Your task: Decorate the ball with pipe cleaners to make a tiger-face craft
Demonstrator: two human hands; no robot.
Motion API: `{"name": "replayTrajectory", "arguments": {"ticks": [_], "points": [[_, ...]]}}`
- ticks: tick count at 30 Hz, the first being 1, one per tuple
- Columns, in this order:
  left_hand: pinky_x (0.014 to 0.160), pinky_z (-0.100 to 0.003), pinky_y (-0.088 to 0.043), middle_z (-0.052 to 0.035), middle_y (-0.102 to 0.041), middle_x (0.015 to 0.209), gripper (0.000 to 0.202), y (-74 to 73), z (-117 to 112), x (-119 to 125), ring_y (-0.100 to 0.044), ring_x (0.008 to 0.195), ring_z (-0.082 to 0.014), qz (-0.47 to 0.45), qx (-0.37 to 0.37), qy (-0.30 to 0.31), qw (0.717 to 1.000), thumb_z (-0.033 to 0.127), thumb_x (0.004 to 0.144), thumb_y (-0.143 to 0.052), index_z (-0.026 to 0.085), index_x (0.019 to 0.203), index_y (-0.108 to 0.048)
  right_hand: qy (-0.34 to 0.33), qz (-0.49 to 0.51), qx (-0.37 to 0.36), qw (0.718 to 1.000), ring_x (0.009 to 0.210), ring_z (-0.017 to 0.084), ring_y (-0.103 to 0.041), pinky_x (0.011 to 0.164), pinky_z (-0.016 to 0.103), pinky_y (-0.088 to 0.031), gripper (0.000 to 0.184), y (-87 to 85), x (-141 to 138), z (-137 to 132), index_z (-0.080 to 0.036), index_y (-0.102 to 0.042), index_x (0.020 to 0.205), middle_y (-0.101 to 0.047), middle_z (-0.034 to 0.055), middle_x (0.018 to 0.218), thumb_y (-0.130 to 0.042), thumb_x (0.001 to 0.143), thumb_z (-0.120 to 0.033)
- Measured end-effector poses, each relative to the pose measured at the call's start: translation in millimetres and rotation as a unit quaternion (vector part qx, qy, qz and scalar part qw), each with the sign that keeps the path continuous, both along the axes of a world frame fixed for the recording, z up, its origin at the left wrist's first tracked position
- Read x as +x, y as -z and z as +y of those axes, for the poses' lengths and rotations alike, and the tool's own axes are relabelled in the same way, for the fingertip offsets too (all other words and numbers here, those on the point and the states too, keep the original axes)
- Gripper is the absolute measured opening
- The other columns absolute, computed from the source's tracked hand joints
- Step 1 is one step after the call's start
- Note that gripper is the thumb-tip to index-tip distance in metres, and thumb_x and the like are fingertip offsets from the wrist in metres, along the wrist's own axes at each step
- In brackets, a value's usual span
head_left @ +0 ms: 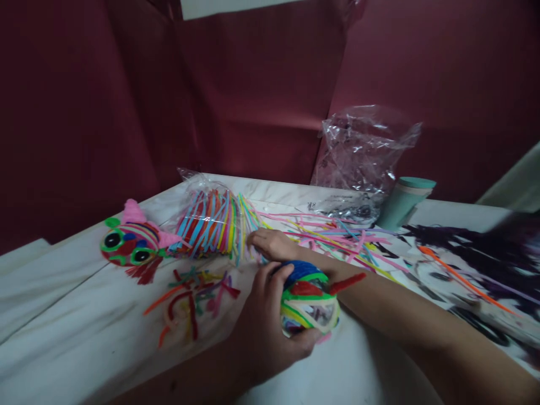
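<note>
My left hand [274, 320] is wrapped round a ball covered in coloured pipe cleaners [310, 298], blue on top with green, red, yellow and white bands. A red pipe cleaner [349, 282] sticks out from the ball's right side. Reaching across behind it, my right hand [272, 244] has its fingers curled at the open end of a clear bag of colourful pipe cleaners [211, 222]. Whatever those fingers pinch is hidden. Left of the bag lies a pipe-cleaner figure [133, 242] with two big eyes and pink ears.
Short pipe-cleaner pieces [192, 298] lie on the marble-patterned table [63, 332]. Loose long pipe cleaners [337, 239] spread behind my right arm. A crumpled clear bag [363, 152] and a green cylindrical container [405, 202] stand at the back. Purple strands [476, 242] lie at right.
</note>
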State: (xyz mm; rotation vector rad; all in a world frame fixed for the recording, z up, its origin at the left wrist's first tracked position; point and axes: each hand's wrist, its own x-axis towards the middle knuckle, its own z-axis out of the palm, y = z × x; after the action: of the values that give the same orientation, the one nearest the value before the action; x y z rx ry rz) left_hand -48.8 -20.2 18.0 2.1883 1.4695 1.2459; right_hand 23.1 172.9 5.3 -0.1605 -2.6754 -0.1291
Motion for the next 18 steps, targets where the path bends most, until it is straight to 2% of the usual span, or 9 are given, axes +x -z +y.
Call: {"name": "replayTrajectory", "arguments": {"ticks": [4,9,18], "points": [[0.107,-0.048,-0.039,-0.0163,-0.042,0.129,0.084,0.2,-2,1,-0.044,0.123,-0.0315,-0.016,-0.022,0.009,1.000,0.027,0.056,-0.076,0.014,0.129,-0.036,-0.028,0.039,-0.022,0.999,0.095,0.020,-0.058,0.081,0.033,-0.050,0.024,3.6,1,-1,-0.015,-0.060,0.095,-0.066,0.0141,0.102,-0.037,0.094,-0.013],[0.108,-0.045,-0.040,-0.0157,-0.042,0.130,0.087,3.5,-1,1,-0.044,0.123,-0.0316,-0.031,-0.020,0.008,0.999,0.034,0.055,-0.078,0.015,0.130,-0.038,-0.070,0.031,-0.074,0.994,0.094,0.020,-0.060,0.084,0.035,-0.050,0.022,8.7,-1,3,-0.017,-0.060,0.092,-0.067,0.0121,0.099,-0.039,0.092,-0.011],[0.107,-0.044,-0.041,-0.0156,-0.042,0.130,0.087,5.0,-3,1,-0.045,0.123,-0.0314,-0.022,-0.008,0.014,1.000,0.034,0.055,-0.078,0.016,0.130,-0.038,-0.020,0.087,-0.134,0.987,0.087,0.019,-0.062,0.079,0.033,-0.052,0.016,11.3,-3,4,-0.019,-0.058,0.086,-0.066,0.0093,0.090,-0.043,0.090,-0.012]]}}
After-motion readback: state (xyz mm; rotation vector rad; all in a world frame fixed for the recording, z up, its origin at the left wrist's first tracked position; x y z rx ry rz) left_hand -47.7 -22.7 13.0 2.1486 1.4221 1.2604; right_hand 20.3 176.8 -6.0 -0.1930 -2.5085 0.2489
